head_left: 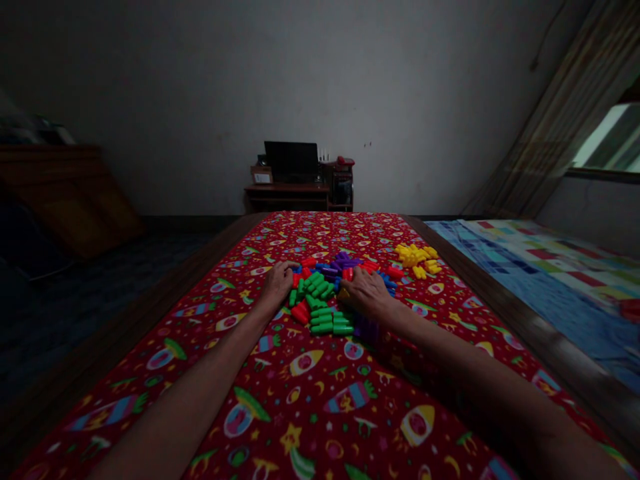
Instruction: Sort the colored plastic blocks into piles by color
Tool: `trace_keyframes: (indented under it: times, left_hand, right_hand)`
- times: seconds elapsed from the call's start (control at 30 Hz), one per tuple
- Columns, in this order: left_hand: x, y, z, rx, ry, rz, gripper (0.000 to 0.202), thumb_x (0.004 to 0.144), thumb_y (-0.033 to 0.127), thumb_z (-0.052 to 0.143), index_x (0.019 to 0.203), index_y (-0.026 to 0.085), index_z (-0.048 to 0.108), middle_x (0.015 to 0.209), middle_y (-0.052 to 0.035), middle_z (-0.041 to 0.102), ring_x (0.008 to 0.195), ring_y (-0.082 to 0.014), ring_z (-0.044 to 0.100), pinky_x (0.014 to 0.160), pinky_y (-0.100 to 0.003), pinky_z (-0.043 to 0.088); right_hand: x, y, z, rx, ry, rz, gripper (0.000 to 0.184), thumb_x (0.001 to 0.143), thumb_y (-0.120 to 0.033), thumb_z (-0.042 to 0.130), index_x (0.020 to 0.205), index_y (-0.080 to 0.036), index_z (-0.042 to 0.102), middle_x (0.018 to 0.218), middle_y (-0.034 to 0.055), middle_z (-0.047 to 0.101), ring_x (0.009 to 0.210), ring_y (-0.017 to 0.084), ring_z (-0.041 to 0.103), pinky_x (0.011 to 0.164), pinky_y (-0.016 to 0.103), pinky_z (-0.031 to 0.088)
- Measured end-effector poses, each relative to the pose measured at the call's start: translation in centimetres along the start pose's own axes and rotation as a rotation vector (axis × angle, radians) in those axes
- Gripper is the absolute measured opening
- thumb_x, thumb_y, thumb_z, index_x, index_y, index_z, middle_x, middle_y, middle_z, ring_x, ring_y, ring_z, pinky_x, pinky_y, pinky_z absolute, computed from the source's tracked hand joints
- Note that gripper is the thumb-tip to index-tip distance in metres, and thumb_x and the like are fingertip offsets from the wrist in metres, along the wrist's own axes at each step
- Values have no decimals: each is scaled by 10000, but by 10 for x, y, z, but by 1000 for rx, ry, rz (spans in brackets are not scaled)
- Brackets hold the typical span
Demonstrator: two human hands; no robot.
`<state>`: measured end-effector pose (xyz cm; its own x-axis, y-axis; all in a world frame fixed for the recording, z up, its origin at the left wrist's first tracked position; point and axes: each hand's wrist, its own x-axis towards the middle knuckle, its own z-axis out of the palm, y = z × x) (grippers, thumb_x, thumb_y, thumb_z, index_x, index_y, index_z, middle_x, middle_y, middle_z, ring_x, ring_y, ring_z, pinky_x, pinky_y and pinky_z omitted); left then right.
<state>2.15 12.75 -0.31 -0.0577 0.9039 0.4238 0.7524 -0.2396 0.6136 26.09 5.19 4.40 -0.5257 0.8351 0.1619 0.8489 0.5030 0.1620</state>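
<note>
Plastic building blocks in several colours lie in a loose pile on a red cloth printed with rockets and stars. My left hand (pixel 278 280) rests at the pile's left edge, fingers stretched toward red and blue pieces, with no held block showing. On the pile's right side, my right hand (pixel 369 291) is bent down, its fingers closed around a small yellow block (pixel 344 293), mostly hidden. Just beyond those fingertips is a red block (pixel 347 273). Green blocks (pixel 318 285) lie between the hands, more green ones (pixel 332 323) nearer me, and purple blocks (pixel 344 261) behind.
A separate heap of yellow blocks (pixel 414 255) sits right of the main pile. The red cloth (pixel 305 413) covers a long table with a dark wooden edge (pixel 500 300). Beyond its far end stands a desk with a monitor (pixel 291 159). A bed (pixel 540 280) adjoins the right side.
</note>
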Motion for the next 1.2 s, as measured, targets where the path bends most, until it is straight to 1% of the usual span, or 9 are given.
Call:
trace_keyframes:
  times: [0.17,0.33,0.5,0.6,0.67,0.83,1.0,1.1,1.2]
  left_hand:
    - [0,-2,2,-22,-8,-1,389,813,189,354,990,162,699,918,-67,688,841,-194,632,822,-314,497]
    - [2,-2,2,-13,-4,-6,385,798,174,361,979,154,700,980,-80,693,924,-207,632,870,-325,485]
    - [1,-3,2,-17,-2,4,380,802,187,363,980,152,698,1018,-86,690,967,-213,628,890,-331,482]
    - [2,-5,3,-40,-2,15,391,807,193,350,992,142,692,1009,-93,685,948,-211,633,872,-330,493]
    - [2,-6,4,-40,3,19,393,794,182,349,979,138,693,1003,-98,684,942,-213,634,870,-335,496]
    - [2,-4,3,-24,4,28,387,787,178,355,965,137,696,995,-96,685,940,-217,632,881,-351,490]
    - [1,-3,2,-12,5,14,385,799,192,361,984,155,696,980,-78,686,917,-209,632,867,-338,493]
    - [2,-3,3,-10,1,7,396,790,184,355,983,138,697,998,-91,684,937,-215,630,869,-333,492]
    - [1,-2,3,-9,-5,-2,402,797,190,351,993,137,698,988,-91,687,930,-215,633,867,-332,492]
  right_hand:
    - [8,9,-3,109,-53,2,300,933,-207,410,1066,-140,670,1017,156,646,808,198,575,673,275,381]
    - [14,51,-7,338,181,43,253,899,-200,484,1030,-128,688,846,90,700,693,142,578,634,229,375]
    - [5,124,-4,310,370,434,307,884,-231,488,1085,-134,699,925,119,731,805,199,655,707,265,447]
    - [-9,159,7,186,381,694,358,896,-269,464,1154,-142,678,1045,147,715,927,256,655,780,328,470]
    - [-16,170,13,135,340,748,380,911,-303,452,1187,-148,662,1093,155,700,980,272,644,813,348,469]
    - [-14,151,1,33,243,656,374,942,-348,407,1143,-183,677,1035,144,710,943,265,651,754,317,448]
    - [-7,121,-21,-27,164,572,349,930,-267,389,1067,-181,697,993,148,711,880,256,655,665,281,404]
    - [-5,118,-19,-11,117,520,337,927,-269,401,989,-177,719,971,148,712,877,247,654,673,271,408]
    - [-2,124,-5,73,113,418,312,911,-236,440,1044,-177,716,963,137,718,876,227,650,717,267,426]
